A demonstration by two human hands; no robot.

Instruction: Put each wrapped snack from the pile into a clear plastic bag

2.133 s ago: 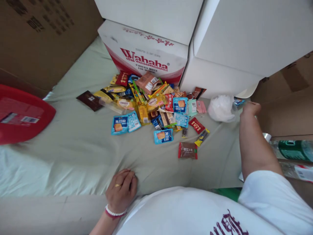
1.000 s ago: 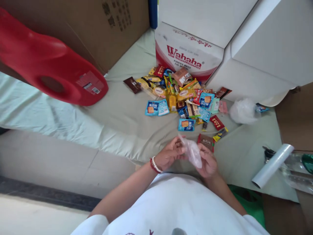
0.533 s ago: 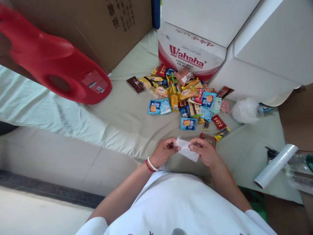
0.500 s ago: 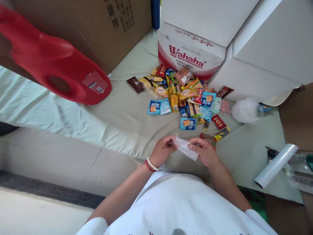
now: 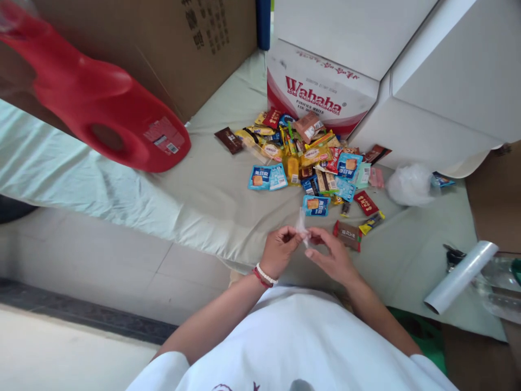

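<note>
A thin, whitish clear plastic bag (image 5: 301,221) is bunched up in front of me, narrow and crumpled, its upper end pointing away from my body. My left hand (image 5: 280,248) pinches it between thumb and fingers; a white beaded bracelet and a red band circle that wrist. Close against it, my right hand (image 5: 331,255) has its thumb spread away from the fingers, with the fingertips at the bag's edge. A brown and red snack packet (image 5: 348,235) lies just beyond my right hand. Past the bag is a blue snack packet (image 5: 316,206).
A pile of wrapped snacks (image 5: 311,155) lies against a Wahaha carton (image 5: 321,87). Left stands a large red jug (image 5: 134,130) beside a brown cardboard box (image 5: 158,49). To the right are a crumpled bundle of clear plastic (image 5: 411,184), a plastic film roll (image 5: 462,277) and keys (image 5: 453,256).
The bag has gone from spread flat between both hands to bunched and upright in my left fingers. My right hand has moved left, and its thumb has come away from the bag.
</note>
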